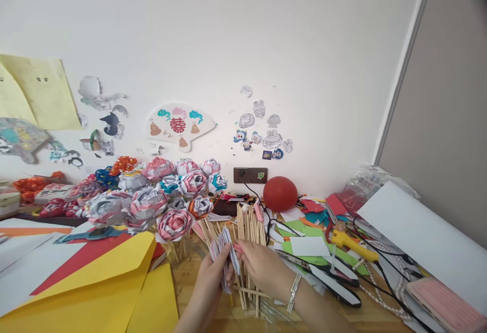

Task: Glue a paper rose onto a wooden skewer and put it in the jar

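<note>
My left hand (pixel 213 272) is closed around a small bundle of folded white and pink paper pieces (pixel 225 252), held upright with the thumb on its near side. My right hand (pixel 262 264), wearing a silvery bracelet, is closed too, its fingertips pinching at a pink bit at the bundle's right edge. Its other fingers are partly hidden. Below and behind both hands, many thin wooden sticks (pixel 251 226) lie in a loose pile on the wooden table (pixel 192 272). Left of the hands stand finished paper flowers (pixel 175 224) in white, pink and blue.
Yellow paper sheets (pixel 95 287) cover the left front. To the right are open scissors (pixel 331 285), a yellow glue gun (pixel 353 244) with its cable, green paper scraps (pixel 289 231) and a pink keyboard-like box (pixel 445 305). A red balloon (pixel 280 194) rests by the wall socket (pixel 250 175).
</note>
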`<state>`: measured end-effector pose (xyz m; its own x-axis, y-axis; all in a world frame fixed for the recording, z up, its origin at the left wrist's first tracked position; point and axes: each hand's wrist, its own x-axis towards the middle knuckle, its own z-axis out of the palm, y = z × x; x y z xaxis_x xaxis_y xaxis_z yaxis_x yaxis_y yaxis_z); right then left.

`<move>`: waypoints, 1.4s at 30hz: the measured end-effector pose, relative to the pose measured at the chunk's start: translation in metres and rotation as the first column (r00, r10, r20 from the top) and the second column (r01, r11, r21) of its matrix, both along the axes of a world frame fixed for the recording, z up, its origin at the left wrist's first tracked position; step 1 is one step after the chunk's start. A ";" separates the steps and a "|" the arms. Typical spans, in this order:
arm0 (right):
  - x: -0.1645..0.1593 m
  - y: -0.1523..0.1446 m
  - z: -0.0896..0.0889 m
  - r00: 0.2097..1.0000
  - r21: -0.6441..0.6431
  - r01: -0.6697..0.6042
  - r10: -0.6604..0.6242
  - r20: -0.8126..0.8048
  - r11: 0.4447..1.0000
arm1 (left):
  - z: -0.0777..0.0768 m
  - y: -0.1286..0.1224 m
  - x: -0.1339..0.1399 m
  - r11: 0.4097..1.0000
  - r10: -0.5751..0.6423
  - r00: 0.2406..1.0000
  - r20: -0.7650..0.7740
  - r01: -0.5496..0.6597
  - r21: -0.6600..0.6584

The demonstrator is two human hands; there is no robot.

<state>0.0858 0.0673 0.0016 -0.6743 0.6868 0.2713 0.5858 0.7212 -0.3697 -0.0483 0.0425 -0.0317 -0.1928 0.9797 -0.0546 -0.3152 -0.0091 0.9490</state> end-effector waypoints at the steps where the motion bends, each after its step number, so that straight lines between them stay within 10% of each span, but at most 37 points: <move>1: 0.000 0.000 -0.001 1.000 -0.003 -0.027 0.027 -0.014 1.000 | 0.002 0.000 0.000 1.000 -0.001 0.999 0.043 0.001 0.007; 7: 0.001 0.006 -0.007 0.996 -0.144 0.089 -0.092 -0.017 0.986 | 0.004 0.002 -0.004 0.999 0.031 0.998 -0.057 -0.030 0.027; 13: -0.005 0.006 -0.001 0.869 -0.080 0.212 -0.225 -0.441 0.974 | -0.001 0.004 -0.003 0.994 0.105 0.951 -0.290 -0.095 0.049; 22: -0.013 0.006 -0.008 0.765 -0.373 0.168 -0.359 -0.534 0.913 | -0.001 -0.004 0.004 0.989 0.135 0.887 -0.442 -0.092 0.117; 34: 0.007 0.023 -0.010 0.714 -0.736 -0.366 -0.335 -0.615 0.570 | 0.000 -0.002 0.006 0.985 -0.106 0.910 -0.400 0.150 0.080; 42: 0.005 0.024 -0.013 0.643 -0.679 -0.429 -0.326 -0.693 0.596 | 0.011 -0.005 0.008 0.991 -0.104 0.902 -0.419 0.127 0.027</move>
